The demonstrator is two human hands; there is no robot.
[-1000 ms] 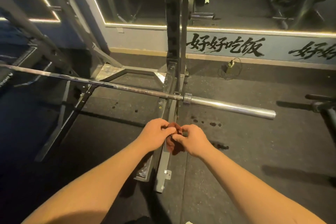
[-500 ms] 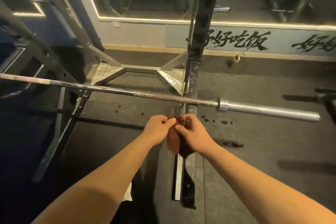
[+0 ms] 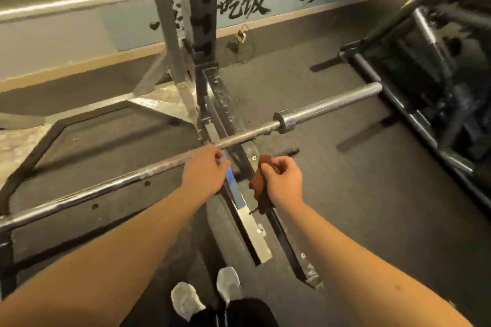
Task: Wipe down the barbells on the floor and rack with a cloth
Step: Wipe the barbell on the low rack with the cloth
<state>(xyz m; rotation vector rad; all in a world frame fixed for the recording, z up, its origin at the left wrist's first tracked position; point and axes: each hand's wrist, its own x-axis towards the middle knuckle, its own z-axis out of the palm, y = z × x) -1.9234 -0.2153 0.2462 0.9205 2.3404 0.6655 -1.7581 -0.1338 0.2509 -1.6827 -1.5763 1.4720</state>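
Two bare hands work at the near side of a squat rack. The left hand (image 3: 204, 171) lies over the knurled, rust-dulled shaft of a long steel barbell (image 3: 247, 134), its fingers (image 3: 218, 153) curled round the shaft just left of where it crosses the rack's rail. The right hand (image 3: 283, 180) is below the bar and apart from it, fingers closed round a bunched reddish-brown cloth (image 3: 261, 188). The cloth hangs from the fist, and a loose thread trails from its lower end. It touches no metal that I can make out.

The barbell runs slantwise from the lower left up to the right, and its bright chrome sleeve (image 3: 334, 103) juts out past the collar, bare of plates. Behind it rises the black perforated rack upright (image 3: 202, 8). A shiny steel base rail (image 3: 249, 228) runs along the dark rubber floor (image 3: 358, 207) toward the person's pale shoes (image 3: 186, 300). Black brush lettering (image 3: 247, 5) runs along the pale wall band at the back. More dark frames and a second chrome bar (image 3: 425, 28) stand at the right, well apart from the hands.
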